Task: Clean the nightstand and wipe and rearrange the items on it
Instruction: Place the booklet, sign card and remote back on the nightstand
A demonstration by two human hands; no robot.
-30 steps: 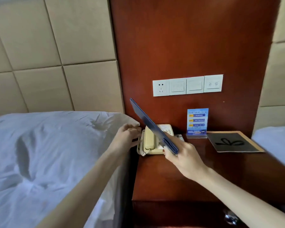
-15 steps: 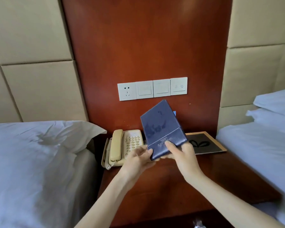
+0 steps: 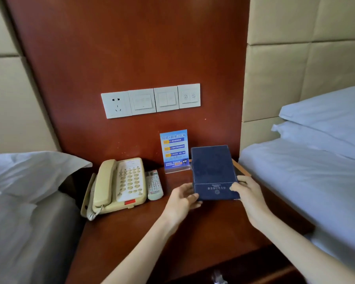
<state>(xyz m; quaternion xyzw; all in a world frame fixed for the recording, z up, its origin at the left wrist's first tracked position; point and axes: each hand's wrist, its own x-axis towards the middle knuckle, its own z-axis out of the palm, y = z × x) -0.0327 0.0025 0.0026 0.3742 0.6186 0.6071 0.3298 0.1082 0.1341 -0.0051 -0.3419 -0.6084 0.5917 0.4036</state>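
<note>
Both hands hold the folder (image 3: 212, 171) by its near edge. The left hand (image 3: 182, 199) has its fingers (image 3: 194, 196) curled at the near-left corner. The right hand (image 3: 248, 193) has its thumb on top and the rest wrapped round the near-right corner. The folder sits low and nearly flat over the right rear of the counter (image 3: 172, 232), just right of the sign (image 3: 174, 150). It covers most of the mat (image 3: 241, 168), with only an orange edge showing. Cannot tell if it is touching the mat yet.

Step looks like placing the folder back. To do it well: lower the far edge first, keep the sides parallel to the counter's edge and square on the mat. Leave a gap to the sign so it isn't knocked over, then slide the fingers out sideways without dragging the folder. Phone (image 3: 119, 185) and remote (image 3: 154, 185) are well to the left, out of the way.

Versus half a second ago, the folder was raised, tilted and skewed in front of the sign. It is now lower, flatter, squared up and further right over the mat, so the sign is fully visible again. Both hands were already on it then. One second ago only the right hand held it, edge-on, while the left hand was at the phone.
</note>
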